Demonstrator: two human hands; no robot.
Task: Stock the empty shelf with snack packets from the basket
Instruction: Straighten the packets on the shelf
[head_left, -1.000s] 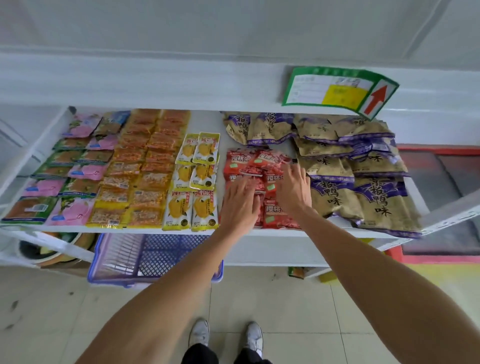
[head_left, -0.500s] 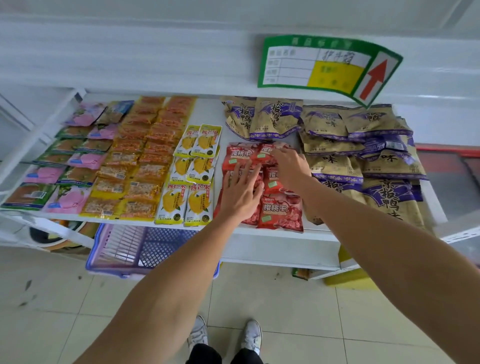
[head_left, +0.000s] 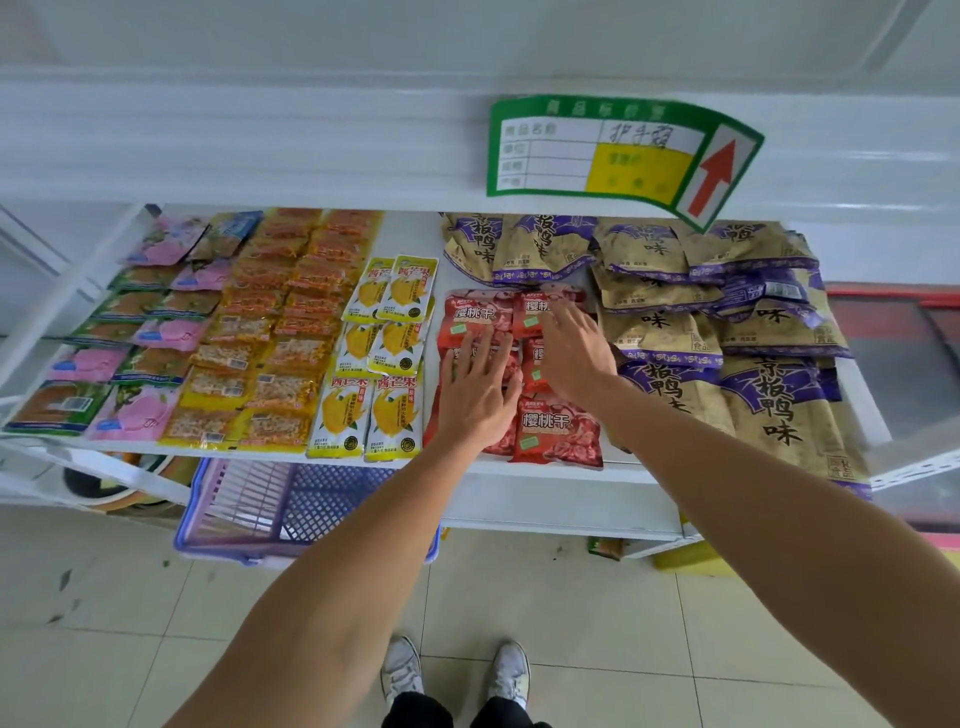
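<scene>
Red snack packets (head_left: 558, 434) lie in two short columns on the white shelf (head_left: 545, 475), between yellow mango packets (head_left: 387, 364) and brown-and-purple packets (head_left: 670, 332). My left hand (head_left: 480, 392) lies flat with spread fingers on the left red column. My right hand (head_left: 574, 353) rests with straight fingers on the right red column, fingertips near the rear packet. A purple-blue basket (head_left: 260, 512) stands on the floor under the shelf, and I see no packets in its visible part.
Orange, green and pink packets (head_left: 171, 332) fill the shelf's left half. A green price tag (head_left: 618, 150) with a red arrow hangs from the upper shelf edge. White shelf posts stand at the left and right. My feet are on the tiled floor below.
Both hands have slid deeper along the red packets, from the front row toward the back. The camera moved closer and the tag now appears larger.
</scene>
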